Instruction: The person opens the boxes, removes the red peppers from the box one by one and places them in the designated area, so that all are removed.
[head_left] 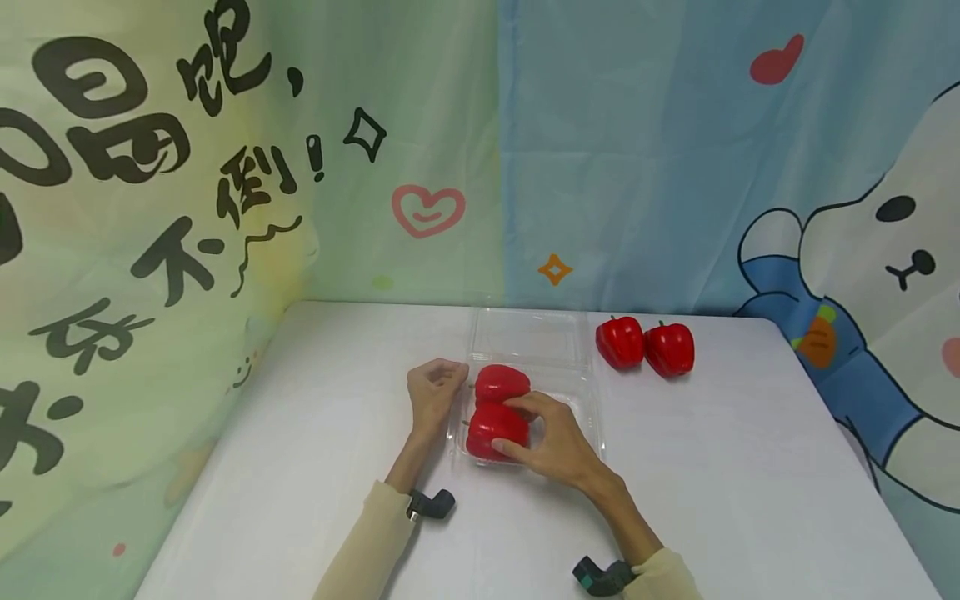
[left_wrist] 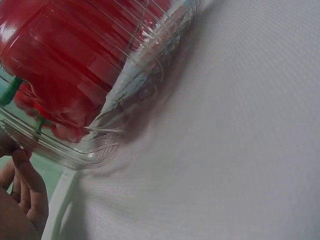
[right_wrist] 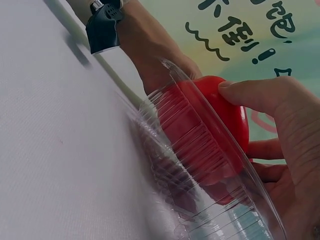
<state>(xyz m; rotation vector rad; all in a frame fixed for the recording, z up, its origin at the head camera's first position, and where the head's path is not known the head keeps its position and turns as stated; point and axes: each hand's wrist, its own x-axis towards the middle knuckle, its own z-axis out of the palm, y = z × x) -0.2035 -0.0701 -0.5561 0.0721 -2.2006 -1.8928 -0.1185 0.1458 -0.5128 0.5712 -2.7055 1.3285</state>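
A clear plastic clamshell box lies on the table with its lid folded back, away from me. Inside, on the left half, sit two red bell peppers, the far pepper and the near pepper, stems pointing left. My left hand pinches the box's left rim; in the left wrist view its fingertips meet at the plastic edge. The right hand holds the near pepper, thumb on its near side and fingers between the two peppers. In the right wrist view that pepper rises above the box's rim.
Two more red bell peppers, the left one and the right one, stand side by side right of the lid. Behind the white table hangs a printed curtain.
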